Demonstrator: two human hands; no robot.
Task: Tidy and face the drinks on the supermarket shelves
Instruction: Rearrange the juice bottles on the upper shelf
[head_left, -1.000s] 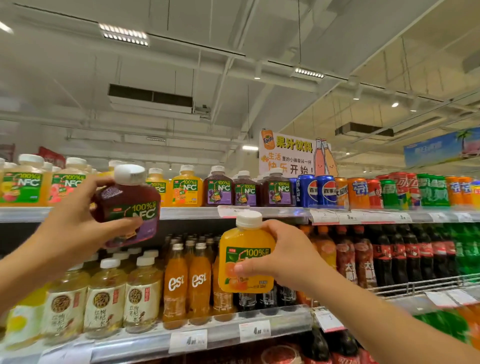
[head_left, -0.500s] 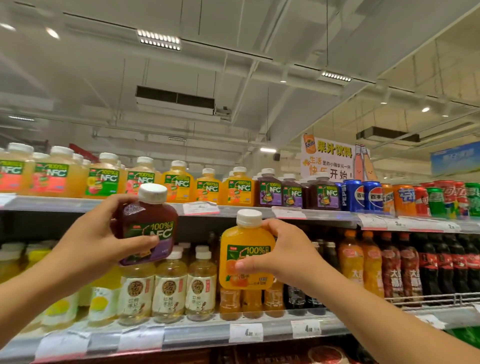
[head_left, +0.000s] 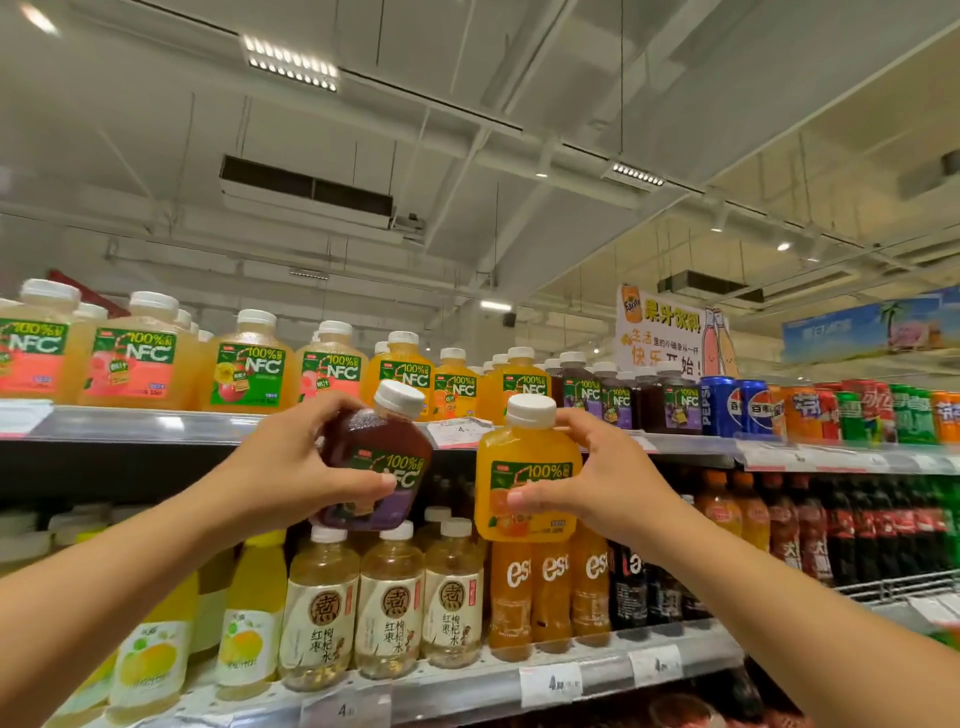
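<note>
dark purple juice bottle (head_left: 375, 462), orange juice bottle (head_left: 525, 470), white caps (head_left: 531, 410)

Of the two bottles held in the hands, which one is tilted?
The dark purple bottle in the left hand; the orange one stands upright.

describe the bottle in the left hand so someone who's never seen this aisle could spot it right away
Find the top shelf lined with NFC juice bottles. Just below its edge, two hands hold a bottle each in front of the shelves. The left hand grips the dark purple bottle: white cap, tilted to the right, while the orange bottle beside it is upright.
</note>
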